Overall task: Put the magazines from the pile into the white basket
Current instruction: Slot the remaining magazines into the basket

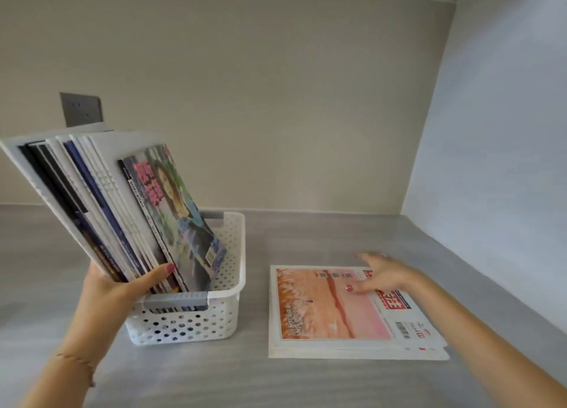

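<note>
**Inspector:** Standing in the white basket (227, 288) at 9 o'clock of centre are several magazines (129, 211), leaning left. The left hand (122, 288) grips their lower edge, thumb curled across the front cover. The remaining pile (346, 312) lies flat at 4 o'clock, well apart from the basket.

**Assistant:** And the right hand (379, 275)?

**Inspector:** Spread, fingers straight, resting on the pile's far right part; nothing is pinched yet (contact under the palm cannot be confirmed).

**Assistant:** Recommended handling?

**Inspector:** In my judgement: lift the top magazine (328, 303) alone by its far edge, stand it upright, and feed it into the gap at the basket's right side while the left hand holds the stack back.

**Assistant:** Surroundings, obstructions?

**Inspector:** Grey counter (276, 383), a wall socket (81, 109) at 10 o'clock, side wall (497, 131) at 3 o'clock. The leaning stack itself may crowd the opening.
</note>
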